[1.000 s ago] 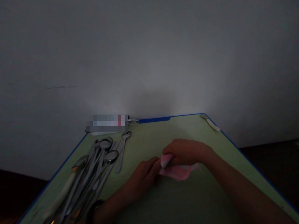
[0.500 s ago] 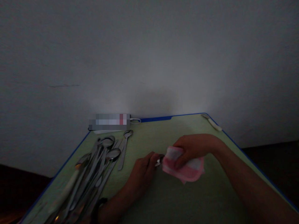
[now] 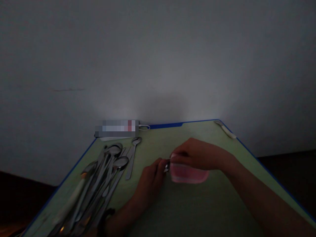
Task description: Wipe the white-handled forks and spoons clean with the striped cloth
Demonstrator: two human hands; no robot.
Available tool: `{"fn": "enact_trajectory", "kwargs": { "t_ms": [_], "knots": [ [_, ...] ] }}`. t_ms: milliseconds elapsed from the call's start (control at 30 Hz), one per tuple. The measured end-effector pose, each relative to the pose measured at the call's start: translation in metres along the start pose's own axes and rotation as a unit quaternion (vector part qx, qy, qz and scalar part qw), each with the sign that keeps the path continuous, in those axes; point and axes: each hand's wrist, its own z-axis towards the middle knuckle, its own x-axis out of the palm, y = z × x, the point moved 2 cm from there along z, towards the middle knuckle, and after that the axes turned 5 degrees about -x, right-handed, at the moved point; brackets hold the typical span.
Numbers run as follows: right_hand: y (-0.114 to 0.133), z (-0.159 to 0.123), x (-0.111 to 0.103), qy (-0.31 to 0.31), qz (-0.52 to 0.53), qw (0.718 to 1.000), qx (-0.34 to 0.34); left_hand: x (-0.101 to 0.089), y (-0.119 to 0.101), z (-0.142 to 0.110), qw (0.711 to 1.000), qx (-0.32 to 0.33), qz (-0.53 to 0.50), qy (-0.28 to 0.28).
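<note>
My left hand [image 3: 153,176] is closed round a shiny metal utensil [image 3: 166,168]. Only a short bright piece of it shows beside the fingertips, so its kind is hidden. Just to the right, my right hand [image 3: 191,153] grips a folded pink and white cloth [image 3: 189,174], fingers pressed together over its upper left edge. The cloth's left edge meets the utensil, and both hands are close together above the middle of the table. A dark band [image 3: 106,217] circles my left wrist.
A heap of metal spoons and other cutlery [image 3: 98,184] covers the table's left side, with a single spoon [image 3: 133,158] at its right edge. A blurred-out box [image 3: 117,128] stands at the back left. A white-handled peeler or knife [image 3: 225,130] lies at the back right of the green table [image 3: 204,204].
My right hand has turned and shifted slightly left, its fingers now at the utensil. The cloth hangs lower beneath the hand. My left hand has barely moved.
</note>
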Motion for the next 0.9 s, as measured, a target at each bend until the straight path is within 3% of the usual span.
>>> {"fn": "enact_trajectory", "kwargs": {
  "t_ms": [167, 367, 600, 733, 900],
  "knots": [
    [0.009, -0.004, -0.006, -0.043, -0.02, 0.998, 0.031, -0.001, 0.0, 0.002, 1.0, -0.008, -0.005, -0.024],
    [0.004, 0.002, 0.011, 0.061, -0.021, 0.998, 0.02, 0.0, -0.003, -0.003, 1.0, 0.008, 0.021, -0.016],
    [-0.002, 0.008, 0.026, 0.072, -0.106, 0.988, 0.087, 0.0, -0.003, -0.004, 1.0, 0.008, 0.017, -0.02],
    [-0.009, 0.007, 0.027, 0.137, -0.032, 0.988, 0.062, 0.002, -0.002, -0.004, 1.0, 0.017, 0.011, -0.005],
    [-0.021, -0.004, 0.011, 0.178, 0.062, 0.98, 0.069, -0.002, -0.004, -0.001, 1.0, 0.004, 0.014, -0.016]
  ]
}}
